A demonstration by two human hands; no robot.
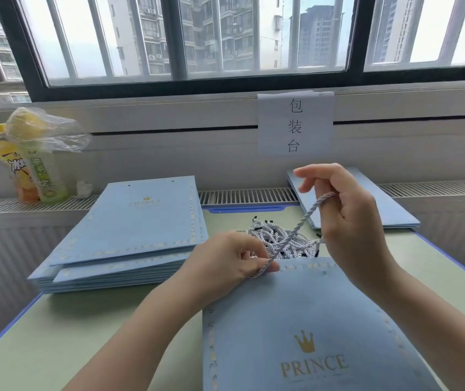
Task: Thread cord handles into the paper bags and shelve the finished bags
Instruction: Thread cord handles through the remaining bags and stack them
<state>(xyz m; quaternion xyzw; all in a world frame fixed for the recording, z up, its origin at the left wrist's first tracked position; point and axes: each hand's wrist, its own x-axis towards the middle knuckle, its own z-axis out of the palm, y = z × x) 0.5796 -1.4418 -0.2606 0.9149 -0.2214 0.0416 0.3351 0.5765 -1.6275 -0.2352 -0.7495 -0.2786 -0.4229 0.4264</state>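
— Two hands on one twisted silver-white cord?
— Yes. The left hand pinches its lower end at the top edge of the flat light-blue paper bag; the right hand holds the upper end raised.
— Around that bag?
— A heap of loose cords just behind it, a stack of blue bags to its left, more flat bags behind to its right, and two drink bottles far left.

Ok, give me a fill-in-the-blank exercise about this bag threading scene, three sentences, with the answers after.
1. One cord runs from the left hand up to the ____ hand.
2. The gold word printed on the nearest paper bag is ____.
3. The stack of flat bags lies to the ____ of the cord pile.

Missing words: right; PRINCE; left
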